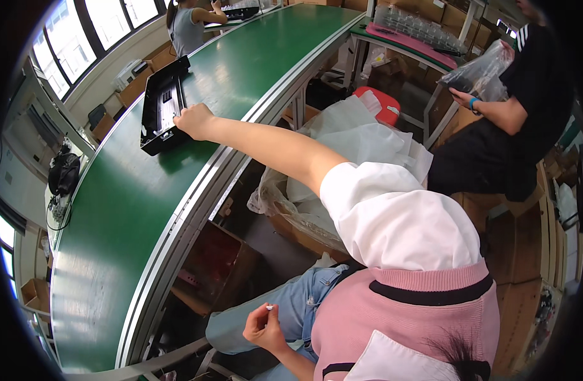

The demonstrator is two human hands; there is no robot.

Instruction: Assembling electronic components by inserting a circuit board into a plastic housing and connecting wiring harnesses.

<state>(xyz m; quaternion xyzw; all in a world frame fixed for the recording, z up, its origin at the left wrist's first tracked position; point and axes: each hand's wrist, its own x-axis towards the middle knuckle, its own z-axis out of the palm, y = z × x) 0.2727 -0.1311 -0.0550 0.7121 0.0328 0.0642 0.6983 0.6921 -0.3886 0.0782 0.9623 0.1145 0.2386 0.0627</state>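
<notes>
A long green conveyor belt [107,254] with pale metal edging curves from the lower left to the upper right of a workshop, under bright windows [110,22]. At its far end is a person in a grey sleeveless top [188,35]; at right, a person in black clothing [532,89] holds a clear plastic bag [488,73]. Translucent plastic sheeting [342,149] fills a cardboard box beside the belt. On the belt, left of upper centre, lies a long, shallow black plastic housing [154,108], its open face showing; its long axis slants from upper right to lower left, roughly along the belt. The right arm stretches nearly straight across to it, the right hand [195,121] curled, fingers at its near long side; whether they grip it, I cannot tell. The left hand [265,329], elbow bent, is near the lap, thumb and fingers pinched on a tiny white piece [270,307].
</notes>
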